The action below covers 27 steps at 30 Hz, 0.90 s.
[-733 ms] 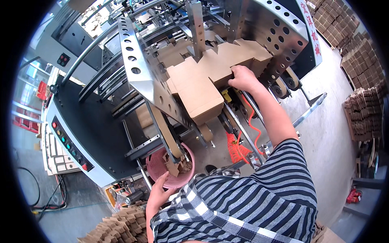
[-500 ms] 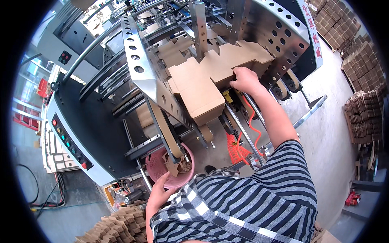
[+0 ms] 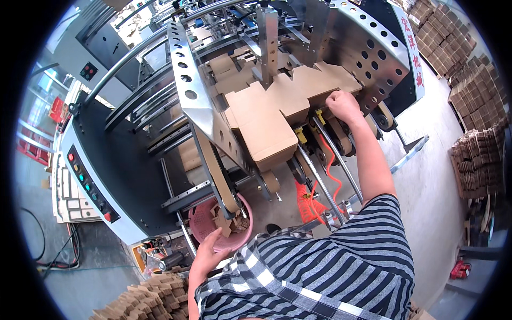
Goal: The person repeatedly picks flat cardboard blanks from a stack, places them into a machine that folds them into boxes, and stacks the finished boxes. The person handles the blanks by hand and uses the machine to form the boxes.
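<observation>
A stack of flat brown cardboard blanks [image 3: 261,120] with stepped, notched edges lies in the machine, between two perforated metal side plates. My right hand [image 3: 345,108] is closed in a fist against the front edge of this stack, at its right part. No object shows in its fingers. Lower down, my left hand [image 3: 208,255] hangs open by the rim of a pink plastic basket [image 3: 198,221], fingers apart and holding nothing. Cardboard scraps [image 3: 224,224] lie inside the basket.
A black control side with coloured buttons [image 3: 88,184] flanks the machine on the left. Metal rods [image 3: 320,184], belt rollers [image 3: 270,181] and an orange coiled air hose [image 3: 309,205] sit below the stack. Bundled cardboard [image 3: 472,160] is piled at right, more [image 3: 144,298] at lower left.
My right hand has slid to the right along the stack's front edge, its fingers now curled into a fist. My left hand stays by the basket, almost unmoved. The view has shifted slightly.
</observation>
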Each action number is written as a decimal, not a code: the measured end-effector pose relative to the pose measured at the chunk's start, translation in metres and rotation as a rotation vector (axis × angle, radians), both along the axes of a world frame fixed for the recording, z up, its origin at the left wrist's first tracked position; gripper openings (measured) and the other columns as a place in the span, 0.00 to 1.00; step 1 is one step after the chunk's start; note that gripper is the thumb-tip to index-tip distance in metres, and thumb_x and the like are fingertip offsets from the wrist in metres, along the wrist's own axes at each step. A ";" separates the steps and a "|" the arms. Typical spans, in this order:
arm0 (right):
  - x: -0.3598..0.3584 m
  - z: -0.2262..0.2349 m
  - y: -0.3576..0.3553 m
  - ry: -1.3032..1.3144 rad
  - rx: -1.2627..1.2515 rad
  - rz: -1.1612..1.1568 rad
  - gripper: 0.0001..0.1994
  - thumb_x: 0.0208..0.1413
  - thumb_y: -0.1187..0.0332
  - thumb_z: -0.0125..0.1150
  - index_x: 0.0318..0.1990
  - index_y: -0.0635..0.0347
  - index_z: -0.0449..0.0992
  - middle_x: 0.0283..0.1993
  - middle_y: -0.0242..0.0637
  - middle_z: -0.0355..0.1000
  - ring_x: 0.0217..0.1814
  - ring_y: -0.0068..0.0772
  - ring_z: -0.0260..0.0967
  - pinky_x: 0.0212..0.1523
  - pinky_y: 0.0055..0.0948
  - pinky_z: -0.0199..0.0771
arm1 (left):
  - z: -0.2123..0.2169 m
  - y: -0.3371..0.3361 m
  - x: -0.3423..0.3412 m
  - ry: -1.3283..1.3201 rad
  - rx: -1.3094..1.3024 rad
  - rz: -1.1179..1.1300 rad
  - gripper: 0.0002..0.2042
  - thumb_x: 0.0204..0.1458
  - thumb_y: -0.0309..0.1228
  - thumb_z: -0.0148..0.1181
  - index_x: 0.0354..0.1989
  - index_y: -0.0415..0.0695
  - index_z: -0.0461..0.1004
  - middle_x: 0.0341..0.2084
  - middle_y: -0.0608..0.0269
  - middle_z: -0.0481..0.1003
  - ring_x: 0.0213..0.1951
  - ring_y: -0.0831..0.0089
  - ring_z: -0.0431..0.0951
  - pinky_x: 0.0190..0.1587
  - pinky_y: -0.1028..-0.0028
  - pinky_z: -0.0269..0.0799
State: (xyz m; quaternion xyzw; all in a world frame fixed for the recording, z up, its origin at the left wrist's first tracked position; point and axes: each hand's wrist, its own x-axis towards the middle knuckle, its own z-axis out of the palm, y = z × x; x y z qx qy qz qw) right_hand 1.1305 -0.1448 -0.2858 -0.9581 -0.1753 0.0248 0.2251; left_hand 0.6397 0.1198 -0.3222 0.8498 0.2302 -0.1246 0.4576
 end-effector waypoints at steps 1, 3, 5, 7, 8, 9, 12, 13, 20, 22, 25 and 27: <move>0.009 -0.009 -0.004 -0.044 -0.016 0.030 0.13 0.47 0.63 0.51 0.31 0.60 0.81 0.37 0.49 0.76 0.42 0.53 0.73 0.46 0.43 0.73 | 0.002 0.000 -0.001 0.009 -0.004 0.012 0.33 0.43 0.32 0.68 0.60 0.36 0.64 0.54 0.46 0.70 0.57 0.56 0.70 0.60 0.66 0.63; 0.033 -0.036 -0.003 -0.130 -0.089 0.115 0.14 0.48 0.63 0.50 0.30 0.62 0.80 0.37 0.51 0.76 0.42 0.54 0.73 0.46 0.44 0.73 | 0.003 0.001 -0.002 0.019 0.010 0.004 0.33 0.43 0.33 0.68 0.60 0.36 0.64 0.54 0.46 0.70 0.57 0.56 0.70 0.60 0.66 0.63; 0.035 -0.036 0.005 -0.166 -0.142 0.135 0.14 0.49 0.63 0.50 0.31 0.63 0.80 0.37 0.54 0.75 0.43 0.55 0.72 0.46 0.46 0.72 | -0.003 0.001 -0.007 0.022 0.038 -0.010 0.33 0.43 0.32 0.68 0.60 0.37 0.64 0.54 0.46 0.70 0.57 0.55 0.69 0.60 0.66 0.63; 0.028 -0.036 0.003 -0.177 -0.068 0.117 0.14 0.49 0.63 0.50 0.32 0.63 0.79 0.37 0.54 0.75 0.43 0.55 0.72 0.46 0.46 0.72 | -0.004 0.000 -0.005 0.038 0.016 -0.021 0.34 0.42 0.30 0.68 0.61 0.36 0.63 0.54 0.48 0.70 0.56 0.59 0.71 0.59 0.68 0.64; 0.026 -0.036 0.001 -0.182 -0.034 0.107 0.14 0.49 0.63 0.50 0.32 0.63 0.79 0.38 0.54 0.75 0.43 0.55 0.72 0.46 0.46 0.72 | -0.006 0.000 -0.003 0.048 0.003 -0.029 0.35 0.41 0.29 0.68 0.61 0.36 0.63 0.55 0.49 0.70 0.56 0.61 0.72 0.58 0.69 0.64; 0.025 -0.034 0.002 -0.144 -0.016 0.112 0.14 0.49 0.63 0.50 0.33 0.63 0.79 0.38 0.53 0.75 0.44 0.54 0.72 0.46 0.45 0.72 | -0.006 0.000 0.001 0.036 0.011 -0.046 0.35 0.42 0.30 0.68 0.61 0.36 0.63 0.55 0.48 0.70 0.56 0.59 0.71 0.59 0.67 0.64; 0.016 -0.026 -0.004 -0.046 -0.055 0.078 0.15 0.49 0.63 0.51 0.35 0.62 0.79 0.40 0.52 0.75 0.46 0.52 0.72 0.47 0.44 0.72 | -0.005 0.000 0.007 0.014 0.022 -0.077 0.34 0.43 0.32 0.67 0.60 0.36 0.63 0.55 0.45 0.69 0.57 0.55 0.69 0.60 0.65 0.63; 0.012 -0.016 -0.006 -0.035 -0.127 0.045 0.15 0.48 0.63 0.51 0.36 0.62 0.79 0.40 0.51 0.75 0.46 0.52 0.72 0.48 0.44 0.73 | -0.003 0.000 0.009 0.005 0.022 -0.062 0.34 0.43 0.32 0.67 0.60 0.36 0.63 0.55 0.45 0.69 0.57 0.55 0.69 0.60 0.65 0.63; 0.031 -0.017 -0.044 -0.224 -0.212 -0.191 0.15 0.48 0.62 0.51 0.33 0.63 0.79 0.38 0.54 0.75 0.43 0.53 0.74 0.46 0.46 0.73 | -0.008 0.002 -0.005 0.065 -0.022 -0.015 0.34 0.43 0.33 0.69 0.60 0.36 0.63 0.55 0.45 0.69 0.57 0.56 0.70 0.60 0.65 0.64; 0.042 -0.014 -0.048 -0.189 -0.307 -0.078 0.15 0.47 0.63 0.50 0.34 0.62 0.80 0.39 0.52 0.76 0.44 0.52 0.74 0.46 0.44 0.74 | -0.014 0.001 -0.006 0.059 -0.036 -0.028 0.34 0.43 0.33 0.69 0.61 0.36 0.63 0.55 0.46 0.69 0.57 0.56 0.70 0.59 0.66 0.64; 0.037 -0.001 -0.057 -0.126 -0.109 -0.056 0.14 0.46 0.65 0.51 0.30 0.65 0.79 0.36 0.54 0.75 0.42 0.52 0.74 0.45 0.46 0.74 | -0.010 -0.004 0.002 0.044 -0.028 -0.055 0.35 0.43 0.33 0.69 0.61 0.36 0.63 0.54 0.46 0.70 0.56 0.56 0.70 0.59 0.66 0.64; 0.035 0.001 -0.057 -0.164 -0.003 -0.127 0.12 0.45 0.65 0.53 0.30 0.64 0.79 0.36 0.53 0.75 0.41 0.51 0.74 0.44 0.45 0.74 | -0.007 -0.008 0.008 0.020 0.005 -0.083 0.35 0.44 0.33 0.69 0.61 0.36 0.62 0.53 0.47 0.70 0.56 0.56 0.70 0.59 0.66 0.64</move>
